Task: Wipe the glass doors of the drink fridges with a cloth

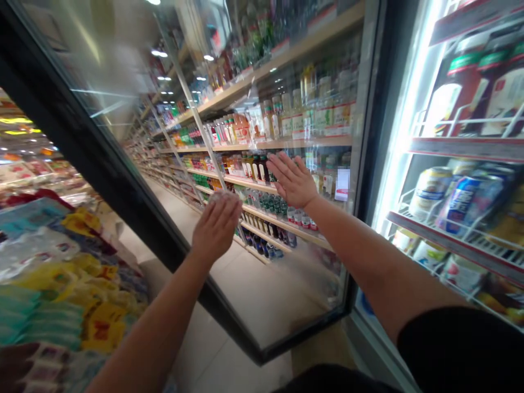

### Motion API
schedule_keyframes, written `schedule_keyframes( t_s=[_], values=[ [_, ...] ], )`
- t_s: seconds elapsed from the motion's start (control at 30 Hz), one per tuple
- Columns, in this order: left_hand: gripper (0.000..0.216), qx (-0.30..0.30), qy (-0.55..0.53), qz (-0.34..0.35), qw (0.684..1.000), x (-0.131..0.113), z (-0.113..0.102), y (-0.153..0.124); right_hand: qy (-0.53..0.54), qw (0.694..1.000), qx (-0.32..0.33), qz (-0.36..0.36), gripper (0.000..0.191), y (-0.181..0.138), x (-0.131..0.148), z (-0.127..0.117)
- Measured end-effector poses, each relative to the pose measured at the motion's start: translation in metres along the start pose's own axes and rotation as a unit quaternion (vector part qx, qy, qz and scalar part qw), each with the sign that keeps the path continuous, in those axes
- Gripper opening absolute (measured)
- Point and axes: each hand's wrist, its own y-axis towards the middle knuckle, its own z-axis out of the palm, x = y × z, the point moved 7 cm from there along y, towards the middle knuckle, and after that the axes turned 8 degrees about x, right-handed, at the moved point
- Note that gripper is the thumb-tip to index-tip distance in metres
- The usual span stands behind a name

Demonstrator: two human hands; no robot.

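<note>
A glass refrigerator door (254,311) with a black frame stands swung open in front of me. My right hand (292,180) is open, its fingers stretched out, at or just before the pane; whether it touches I cannot tell. Lower and to the left, my left hand (216,226) is raised toward the same glass with its fingers extended side by side. Its fingertips are blurred and look pale, and I see no object in it. Through the pane, or mirrored in it, appear shelves of bottles (254,166).
On the right, the lit refrigerator holds juice bottles (462,82) above and cans (458,199) on a wire shelf (503,251). Yellow and green packages (102,322) are piled at the left, close to my left forearm. Tiled floor (229,349) shows beneath the door.
</note>
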Motion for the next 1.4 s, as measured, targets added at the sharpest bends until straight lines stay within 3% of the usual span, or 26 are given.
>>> schedule_keyframes(
  t_s=[0.1,0.2,0.33,0.4,0.47,0.57,0.63,0.7,0.83,0.9,1.03,1.1,1.17,1.27,1.33,1.4],
  values=[
    [0.060,-0.092,0.018,-0.123,0.988,0.035,-0.040,0.011,-0.007,1.000,-0.005,0.001,0.059,0.000,0.000,-0.001],
    [0.067,-0.133,0.015,-0.162,0.978,0.038,-0.045,0.009,-0.001,1.000,0.002,0.001,0.059,0.000,-0.001,0.000],
    [0.071,-0.067,0.031,0.036,0.997,-0.015,-0.002,-0.004,0.007,1.000,0.011,0.002,0.060,-0.001,-0.001,-0.001],
    [0.068,-0.025,0.048,0.089,0.995,-0.021,0.004,-0.005,-0.003,1.000,0.012,0.004,0.060,-0.001,-0.001,-0.003],
    [0.060,-0.039,0.057,0.033,0.997,0.000,-0.016,0.006,-0.017,1.000,0.016,0.007,0.059,-0.001,0.001,-0.005],
    [0.056,-0.099,0.048,-0.118,0.987,0.041,-0.057,0.020,-0.028,0.999,0.026,0.011,0.057,-0.001,0.002,-0.006],
    [0.059,-0.119,0.030,-0.175,0.977,0.048,-0.061,0.018,-0.025,0.999,0.033,0.016,0.058,-0.001,0.001,-0.005],
    [0.059,-0.103,0.017,-0.133,0.986,0.029,-0.041,0.009,-0.017,0.999,0.036,0.021,0.059,-0.001,0.001,-0.004],
    [0.058,-0.007,0.019,0.063,0.998,-0.024,0.009,-0.011,-0.009,0.999,0.034,0.017,0.059,0.000,0.001,-0.004],
    [0.059,-0.019,0.031,0.055,0.998,-0.017,0.003,-0.007,-0.010,0.999,0.033,0.016,0.058,0.000,0.001,-0.005],
    [0.068,-0.129,0.077,-0.068,0.986,0.021,-0.042,0.011,-0.010,0.999,0.035,0.019,0.057,0.000,0.001,-0.005],
    [0.068,-0.151,0.079,-0.097,0.981,0.022,-0.043,0.011,-0.008,0.999,0.035,0.021,0.057,0.000,0.001,-0.005],
    [0.068,-0.136,0.075,-0.057,0.986,0.004,-0.027,0.004,-0.006,0.999,0.035,0.022,0.057,0.000,0.001,-0.006],
    [0.069,-0.057,0.062,0.075,0.994,-0.028,0.004,-0.006,-0.001,0.999,0.041,0.022,0.058,0.001,0.000,-0.005],
    [0.066,-0.036,0.063,0.095,0.993,-0.026,0.002,-0.002,0.003,0.999,0.047,0.022,0.059,0.001,0.000,-0.005],
    [0.062,-0.071,0.078,0.038,0.994,-0.004,-0.020,0.011,0.006,0.998,0.051,0.023,0.060,0.001,0.001,-0.004]
  ],
)
